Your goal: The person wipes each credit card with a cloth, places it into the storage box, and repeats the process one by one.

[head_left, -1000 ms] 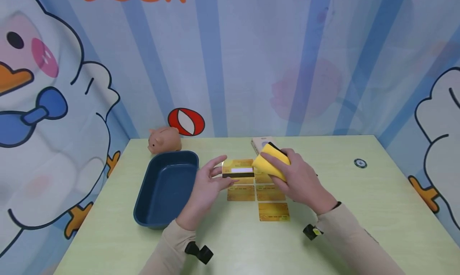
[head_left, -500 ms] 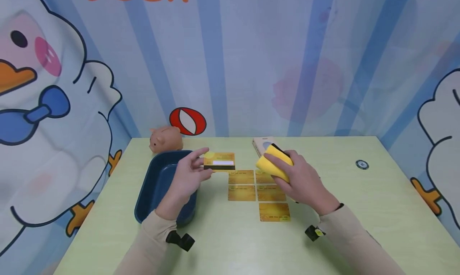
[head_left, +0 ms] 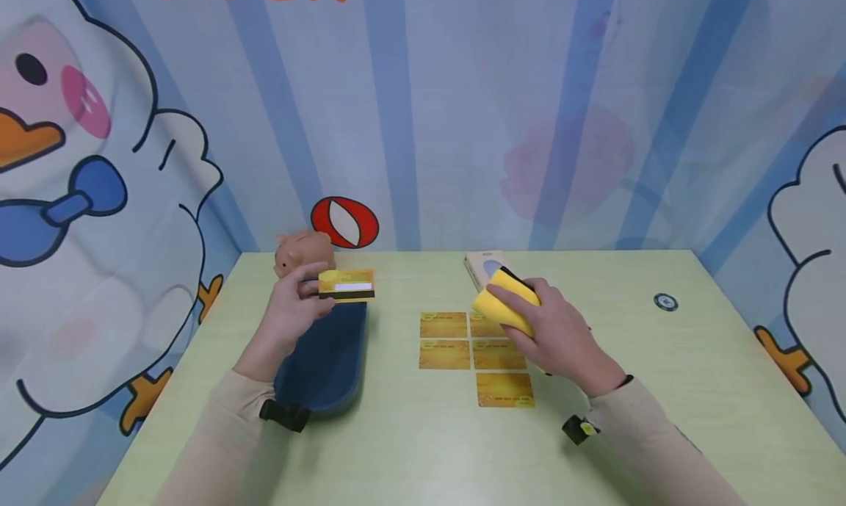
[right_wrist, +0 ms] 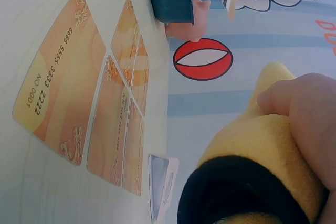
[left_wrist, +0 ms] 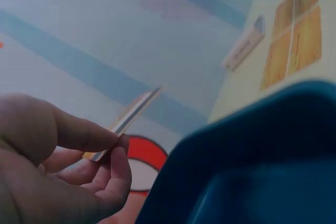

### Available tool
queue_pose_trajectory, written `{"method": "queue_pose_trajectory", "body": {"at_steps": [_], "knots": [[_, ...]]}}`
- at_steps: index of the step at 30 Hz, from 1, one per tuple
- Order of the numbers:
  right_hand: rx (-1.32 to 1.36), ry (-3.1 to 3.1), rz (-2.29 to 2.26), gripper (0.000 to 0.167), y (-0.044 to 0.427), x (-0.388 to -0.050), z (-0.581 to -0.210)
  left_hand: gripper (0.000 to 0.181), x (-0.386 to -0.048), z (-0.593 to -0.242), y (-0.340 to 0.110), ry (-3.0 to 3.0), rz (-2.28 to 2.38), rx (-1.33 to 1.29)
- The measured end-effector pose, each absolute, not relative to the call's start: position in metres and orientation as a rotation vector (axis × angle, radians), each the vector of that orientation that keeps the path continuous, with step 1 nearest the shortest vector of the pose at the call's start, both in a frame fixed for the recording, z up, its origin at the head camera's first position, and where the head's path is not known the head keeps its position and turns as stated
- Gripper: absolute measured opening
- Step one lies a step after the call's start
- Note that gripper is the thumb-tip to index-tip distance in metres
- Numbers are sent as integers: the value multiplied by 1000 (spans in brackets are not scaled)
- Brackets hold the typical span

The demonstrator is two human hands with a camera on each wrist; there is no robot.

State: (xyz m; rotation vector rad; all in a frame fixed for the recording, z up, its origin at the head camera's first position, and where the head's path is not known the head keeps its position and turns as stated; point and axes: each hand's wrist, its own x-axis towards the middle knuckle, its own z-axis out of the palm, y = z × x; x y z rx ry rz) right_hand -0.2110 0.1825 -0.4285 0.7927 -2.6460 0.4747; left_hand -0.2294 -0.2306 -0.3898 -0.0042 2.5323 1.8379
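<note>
My left hand point(head_left: 287, 311) pinches a gold card point(head_left: 346, 286) by its left end, above the far part of the blue bin point(head_left: 324, 359); its white strip and black stripe face me. In the left wrist view the card point(left_wrist: 131, 116) is seen nearly edge-on between thumb and fingers. My right hand point(head_left: 558, 337) grips a soft yellow pouch point(head_left: 505, 300) with a black rim, held over the back right of several gold cards point(head_left: 444, 355) lying in two columns. The right wrist view shows the pouch's dark opening point(right_wrist: 236, 198).
A pink piggy bank point(head_left: 304, 250) stands behind the bin, partly hidden by my left hand. A small white box point(head_left: 481, 265) lies at the back beyond the pouch. On the right of the table point(head_left: 423, 447) is a round dark chip point(head_left: 665, 302).
My left hand has carried the gold card leftward, from over the laid cards to over the bin. My right hand, gripping the pouch, has barely moved.
</note>
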Motion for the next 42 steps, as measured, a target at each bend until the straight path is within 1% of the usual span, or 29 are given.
{"method": "queue_pose_trajectory", "body": {"at_steps": [7,14,19,26,33,42], "knots": [[788,-2649,470,60,185,-210,-429,63,-240,-400,-254,2652,1636,-75],[786,-2641,469,60,188,-209,-429,64,-247,-404,-263,2652,1499,-138],[783,-2646,459,61,188,-209,-429,64,-254,-409,-261,2608,1412,-124],[781,-2659,463,60,188,-207,-428,62,-266,-419,-254,2555,1409,-166],[763,-2672,469,61,189,-205,-427,61,-268,-419,-248,2528,1414,-131],[770,-2667,476,61,190,-205,-428,60,-274,-424,-241,2536,1380,-146]]}}
